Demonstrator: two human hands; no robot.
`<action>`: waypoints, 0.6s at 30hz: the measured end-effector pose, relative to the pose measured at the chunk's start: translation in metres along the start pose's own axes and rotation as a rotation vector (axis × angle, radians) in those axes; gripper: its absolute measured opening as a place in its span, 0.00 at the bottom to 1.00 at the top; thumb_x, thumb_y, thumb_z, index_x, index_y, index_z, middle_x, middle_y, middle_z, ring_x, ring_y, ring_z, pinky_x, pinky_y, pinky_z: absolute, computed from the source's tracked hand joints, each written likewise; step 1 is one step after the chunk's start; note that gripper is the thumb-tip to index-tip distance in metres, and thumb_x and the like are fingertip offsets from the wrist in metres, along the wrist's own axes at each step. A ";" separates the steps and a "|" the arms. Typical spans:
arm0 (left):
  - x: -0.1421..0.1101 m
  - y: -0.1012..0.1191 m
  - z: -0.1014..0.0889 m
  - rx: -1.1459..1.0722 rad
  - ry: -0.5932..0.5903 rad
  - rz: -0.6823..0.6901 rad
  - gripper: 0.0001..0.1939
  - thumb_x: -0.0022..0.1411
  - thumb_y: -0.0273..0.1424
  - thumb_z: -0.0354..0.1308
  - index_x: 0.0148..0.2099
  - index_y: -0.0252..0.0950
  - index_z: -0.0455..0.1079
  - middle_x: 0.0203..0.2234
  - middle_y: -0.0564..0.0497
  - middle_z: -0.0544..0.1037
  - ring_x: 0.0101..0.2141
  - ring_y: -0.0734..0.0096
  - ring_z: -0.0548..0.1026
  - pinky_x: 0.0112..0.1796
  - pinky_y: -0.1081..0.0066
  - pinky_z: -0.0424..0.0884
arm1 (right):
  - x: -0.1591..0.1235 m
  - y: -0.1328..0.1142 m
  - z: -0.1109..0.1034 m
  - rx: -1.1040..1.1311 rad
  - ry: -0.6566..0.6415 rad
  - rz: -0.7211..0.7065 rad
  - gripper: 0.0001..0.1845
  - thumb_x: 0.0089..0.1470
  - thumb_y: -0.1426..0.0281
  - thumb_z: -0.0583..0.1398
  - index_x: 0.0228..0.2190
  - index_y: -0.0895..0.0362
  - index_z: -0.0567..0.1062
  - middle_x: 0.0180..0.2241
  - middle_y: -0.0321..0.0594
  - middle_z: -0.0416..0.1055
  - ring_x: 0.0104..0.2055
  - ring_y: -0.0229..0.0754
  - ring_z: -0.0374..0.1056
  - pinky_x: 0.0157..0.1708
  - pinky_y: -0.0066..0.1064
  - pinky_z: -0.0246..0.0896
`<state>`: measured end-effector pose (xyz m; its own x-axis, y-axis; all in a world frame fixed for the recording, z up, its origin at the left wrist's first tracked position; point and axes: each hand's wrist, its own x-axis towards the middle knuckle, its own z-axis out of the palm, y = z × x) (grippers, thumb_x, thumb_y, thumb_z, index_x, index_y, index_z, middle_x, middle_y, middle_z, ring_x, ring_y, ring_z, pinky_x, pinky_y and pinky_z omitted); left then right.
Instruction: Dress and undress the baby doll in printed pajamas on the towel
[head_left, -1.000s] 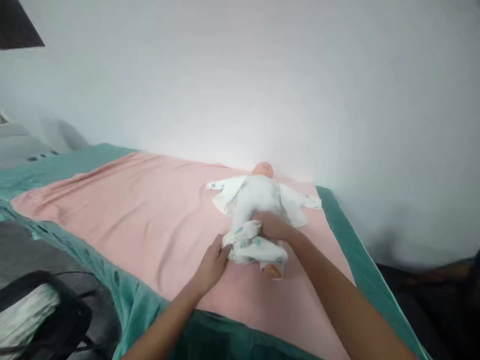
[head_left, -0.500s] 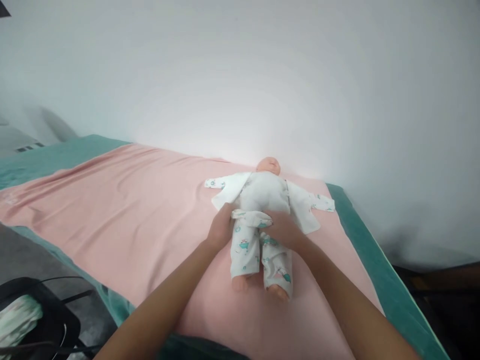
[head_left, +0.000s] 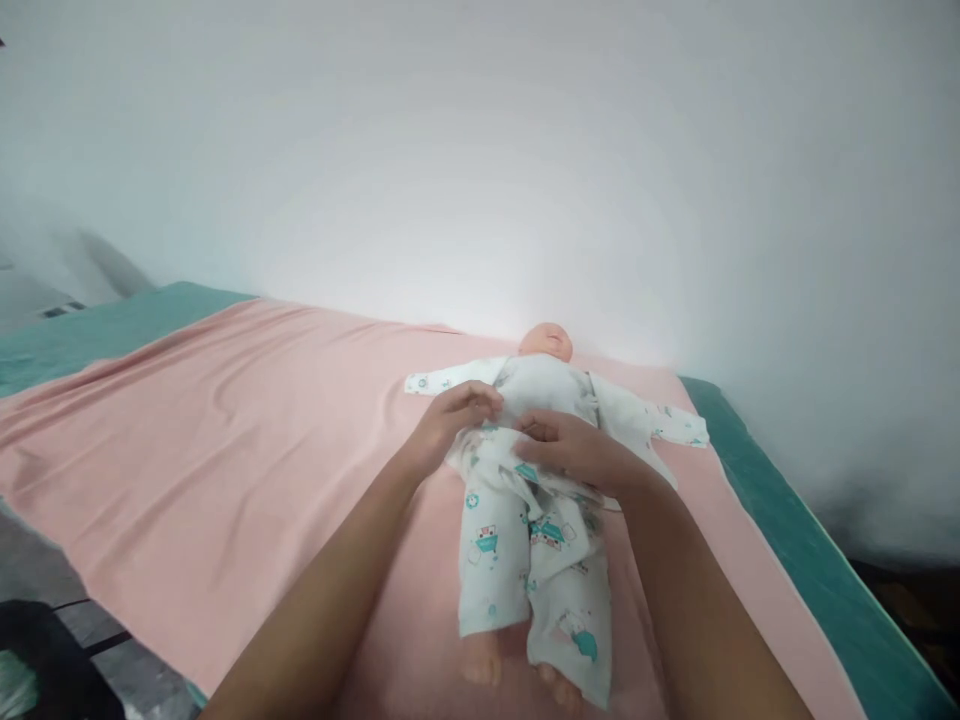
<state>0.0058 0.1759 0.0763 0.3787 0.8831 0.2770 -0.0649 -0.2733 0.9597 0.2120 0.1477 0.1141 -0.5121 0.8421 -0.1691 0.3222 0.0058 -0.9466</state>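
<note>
A baby doll (head_left: 546, 342) lies on its back, head toward the wall, feet toward me. It wears a white top (head_left: 630, 410) with printed cuffs, its sleeves stretched out to both sides and its front panels apart over the pale torso. White trousers (head_left: 491, 560) with green boat prints cover its legs and reach the hips. At the left of the waist, my left hand (head_left: 459, 418) is open, its fingers curved loosely over the belly. My right hand (head_left: 574, 448) hovers over or touches the trouser top, open with fingers apart and slightly blurred.
A pink blanket (head_left: 247, 430) with wrinkles lies under the doll, over a green sheet (head_left: 780, 510). A white wall (head_left: 480, 170) stands directly behind the bed. At the lower left is a dark chair (head_left: 52, 660) with a pale green cloth on it.
The trouser waistband has gone from bunched at the thighs up to the hips. Both hands have let go of it and moved toward the belly. My view has come closer.
</note>
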 end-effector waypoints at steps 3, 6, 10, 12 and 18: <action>0.020 0.015 0.004 0.057 -0.189 -0.085 0.09 0.59 0.34 0.56 0.39 0.34 0.72 0.33 0.49 0.75 0.34 0.70 0.71 0.35 0.71 0.65 | -0.006 0.001 -0.001 0.142 0.078 0.037 0.19 0.46 0.54 0.64 0.34 0.55 0.71 0.25 0.30 0.64 0.21 0.30 0.52 0.20 0.25 0.44; 0.034 0.021 0.008 0.193 -0.400 -0.141 0.07 0.58 0.33 0.57 0.37 0.35 0.73 0.32 0.50 0.76 0.34 0.70 0.72 0.34 0.71 0.66 | -0.010 -0.003 -0.008 0.157 0.241 0.064 0.18 0.45 0.55 0.65 0.32 0.55 0.71 0.23 0.29 0.64 0.21 0.31 0.54 0.20 0.24 0.45; 0.031 0.017 0.002 0.254 -0.536 -0.214 0.08 0.58 0.33 0.57 0.40 0.38 0.75 0.34 0.51 0.78 0.35 0.68 0.73 0.33 0.72 0.66 | -0.009 -0.005 -0.013 0.141 0.407 0.076 0.17 0.47 0.55 0.64 0.30 0.55 0.70 0.21 0.29 0.63 0.22 0.33 0.56 0.21 0.25 0.50; 0.024 0.012 -0.004 0.166 -0.542 -0.264 0.10 0.60 0.35 0.56 0.42 0.38 0.75 0.37 0.50 0.78 0.36 0.68 0.73 0.35 0.71 0.67 | -0.007 -0.004 -0.011 0.121 0.408 0.087 0.17 0.49 0.53 0.62 0.29 0.55 0.70 0.20 0.29 0.62 0.22 0.33 0.56 0.22 0.26 0.51; 0.017 -0.012 -0.009 -0.323 -0.336 -0.204 0.15 0.50 0.34 0.68 0.40 0.34 0.73 0.27 0.51 0.75 0.25 0.76 0.70 0.27 0.75 0.63 | -0.007 -0.006 0.002 -0.076 0.221 0.100 0.16 0.50 0.55 0.61 0.30 0.55 0.71 0.24 0.32 0.67 0.25 0.35 0.60 0.23 0.26 0.52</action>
<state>0.0049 0.1978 0.0696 0.6863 0.7199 0.1036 -0.2206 0.0703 0.9728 0.2119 0.1404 0.1199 -0.2909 0.9380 -0.1885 0.4260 -0.0494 -0.9034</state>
